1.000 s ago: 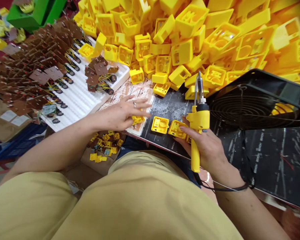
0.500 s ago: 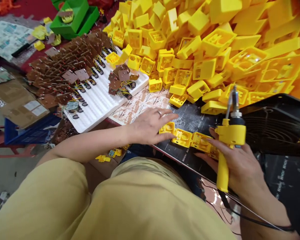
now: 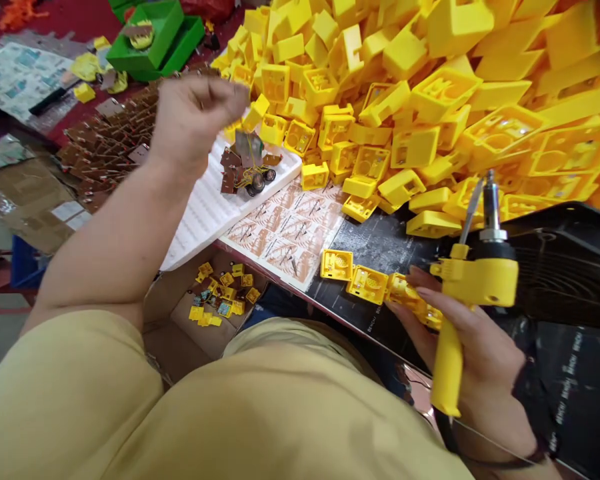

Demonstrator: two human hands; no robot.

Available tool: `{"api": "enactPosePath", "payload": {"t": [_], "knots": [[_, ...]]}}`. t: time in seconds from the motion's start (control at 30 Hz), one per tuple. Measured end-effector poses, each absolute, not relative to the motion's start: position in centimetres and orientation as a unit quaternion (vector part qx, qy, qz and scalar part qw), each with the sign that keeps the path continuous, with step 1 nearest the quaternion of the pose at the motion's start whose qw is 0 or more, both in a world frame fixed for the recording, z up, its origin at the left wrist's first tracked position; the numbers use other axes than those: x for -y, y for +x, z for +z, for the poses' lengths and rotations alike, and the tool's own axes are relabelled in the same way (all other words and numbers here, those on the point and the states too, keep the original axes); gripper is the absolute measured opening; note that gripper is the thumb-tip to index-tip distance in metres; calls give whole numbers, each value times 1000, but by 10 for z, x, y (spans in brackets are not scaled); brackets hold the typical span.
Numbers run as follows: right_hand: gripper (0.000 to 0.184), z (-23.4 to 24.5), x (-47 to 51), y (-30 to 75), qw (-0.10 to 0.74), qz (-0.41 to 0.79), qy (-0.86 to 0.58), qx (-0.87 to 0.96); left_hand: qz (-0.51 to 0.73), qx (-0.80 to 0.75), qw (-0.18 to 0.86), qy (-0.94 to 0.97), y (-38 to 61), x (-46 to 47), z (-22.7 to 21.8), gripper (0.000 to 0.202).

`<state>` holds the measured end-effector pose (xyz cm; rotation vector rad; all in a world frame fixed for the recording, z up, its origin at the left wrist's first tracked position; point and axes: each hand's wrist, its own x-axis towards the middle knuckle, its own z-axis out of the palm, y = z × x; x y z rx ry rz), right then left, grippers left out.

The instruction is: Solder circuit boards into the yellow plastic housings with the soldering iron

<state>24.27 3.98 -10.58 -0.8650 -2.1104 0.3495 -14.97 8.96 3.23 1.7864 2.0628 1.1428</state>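
My left hand (image 3: 193,120) is raised over the white foam tray (image 3: 200,217), fingers curled together and blurred; what they hold, if anything, is hidden. Just below its fingertips a grey-green circuit board (image 3: 249,148) stands by a small pile of brown boards (image 3: 229,175) with yellow wires and round black speakers (image 3: 257,182). My right hand (image 3: 480,347) grips a yellow soldering gun (image 3: 450,353), metal tip upward. Its thumb and fingers also reach round the right end of a row of open yellow plastic cases (image 3: 367,285) on the black bench surface.
A big heap of yellow cases (image 3: 380,120) covers the back of the bench. More brown boards (image 3: 110,140) lie at left, near green trays (image 3: 150,47). A cardboard box (image 3: 180,327) below the bench edge holds wired yellow parts. A black fan (image 3: 555,247) stands at right.
My left hand has left the yellow cases and swung up and left over the foam tray, its fingers now curled. A grey-green board now shows at the small pile. The soldering gun moved slightly right.
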Motion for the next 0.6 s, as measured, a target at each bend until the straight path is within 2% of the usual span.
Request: {"api": "enactPosePath", "payload": {"t": [0.07, 0.13, 0.2, 0.27, 0.33, 0.4, 0.5, 0.6], "knots": [[64, -104, -42, 228, 394, 147, -333, 844, 446, -658, 44, 606, -140, -113, 56, 43], [57, -100, -45, 213, 383, 155, -313, 855, 466, -676, 44, 569, -127, -130, 72, 42], [45, -96, -49, 198, 360, 132, -279, 881, 497, -658, 78, 560, -112, -137, 72, 43], [35, -91, -54, 184, 333, 103, -241, 906, 518, -589, 164, 599, -97, -134, 57, 30], [27, -86, -57, 173, 313, 83, -218, 920, 473, -544, 287, 631, -85, -124, 35, 28], [24, -84, -58, 169, 309, 65, -223, 922, 370, -557, 384, 637, -75, -111, 14, 28], [28, -84, -55, 172, 313, 39, -257, 914, 243, -589, 406, 655, -62, -91, -9, 19], [39, -81, -49, 182, 327, 37, -284, 900, 192, -587, 398, 678, -51, -73, -24, 13]]}}
